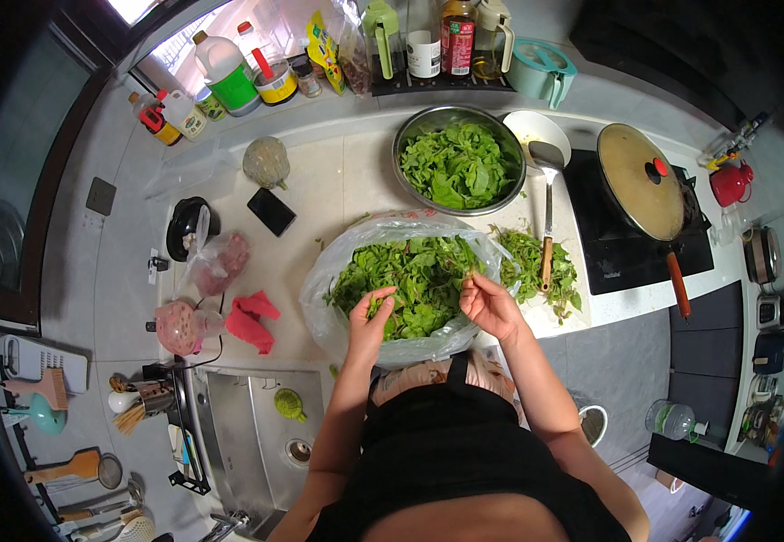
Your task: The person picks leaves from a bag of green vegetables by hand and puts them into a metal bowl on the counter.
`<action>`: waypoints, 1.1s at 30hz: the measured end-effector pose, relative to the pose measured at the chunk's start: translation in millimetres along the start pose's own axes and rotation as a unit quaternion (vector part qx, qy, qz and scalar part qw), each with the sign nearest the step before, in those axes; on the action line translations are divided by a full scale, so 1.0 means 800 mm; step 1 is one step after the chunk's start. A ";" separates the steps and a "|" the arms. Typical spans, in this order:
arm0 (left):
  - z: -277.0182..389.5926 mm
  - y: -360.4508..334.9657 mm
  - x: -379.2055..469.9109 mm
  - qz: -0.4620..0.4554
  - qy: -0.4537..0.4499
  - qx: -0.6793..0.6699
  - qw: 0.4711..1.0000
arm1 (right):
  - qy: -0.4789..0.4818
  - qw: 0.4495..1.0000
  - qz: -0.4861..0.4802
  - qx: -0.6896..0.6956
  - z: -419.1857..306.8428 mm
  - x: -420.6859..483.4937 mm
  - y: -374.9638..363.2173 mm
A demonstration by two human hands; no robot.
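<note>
A clear plastic bag point(327, 264) full of leafy greens point(419, 271) lies open on the counter before me. My left hand point(370, 322) is over the bag's left part, its thumb and fingers closed on some green leaves. Over the right part, my right hand point(490, 301) pinches a leafy stem between thumb and fingertips. Beyond the bag stands a steel bowl point(519, 177) with picked leaves. Right of the bag, loose stems point(561, 291) lie on the counter beneath the wooden handle of a spatula point(548, 210).
The spatula's blade rests on a white bowl point(534, 125). A lidded frying pan point(639, 183) sits on the black cooktop point(609, 251). Left are a phone point(271, 212), a squash point(266, 162), a red cloth point(253, 322) and bagged meat point(222, 264). The sink point(256, 440) is at lower left.
</note>
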State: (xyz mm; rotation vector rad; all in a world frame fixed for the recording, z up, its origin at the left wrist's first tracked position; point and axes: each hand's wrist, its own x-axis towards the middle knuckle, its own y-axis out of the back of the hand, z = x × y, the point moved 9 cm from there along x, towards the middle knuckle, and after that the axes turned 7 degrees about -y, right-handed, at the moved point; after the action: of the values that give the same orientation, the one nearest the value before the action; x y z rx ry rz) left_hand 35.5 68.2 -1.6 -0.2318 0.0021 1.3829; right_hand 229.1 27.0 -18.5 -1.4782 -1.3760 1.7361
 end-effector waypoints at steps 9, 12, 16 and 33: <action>0.018 -0.081 0.005 -0.133 -0.021 0.041 0.990 | -0.064 0.997 -0.035 0.003 0.041 0.001 -0.004; 0.013 -0.100 0.005 -0.174 -0.046 0.083 0.980 | -0.038 0.997 0.015 -0.063 0.041 -0.001 0.007; 0.000 -0.107 0.006 -0.198 -0.029 0.081 0.976 | -0.058 0.991 0.028 -0.117 0.038 -0.007 0.006; 0.016 -0.178 0.184 0.024 0.117 -0.236 0.964 | 0.329 0.741 0.346 -0.472 -0.167 -0.096 0.084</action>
State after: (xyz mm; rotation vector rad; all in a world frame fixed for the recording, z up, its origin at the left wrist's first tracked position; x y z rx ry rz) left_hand 200.1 189.9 13.8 -0.7988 -0.1279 1.3811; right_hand 392.3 -12.6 -33.1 -3.0734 -1.3956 0.4705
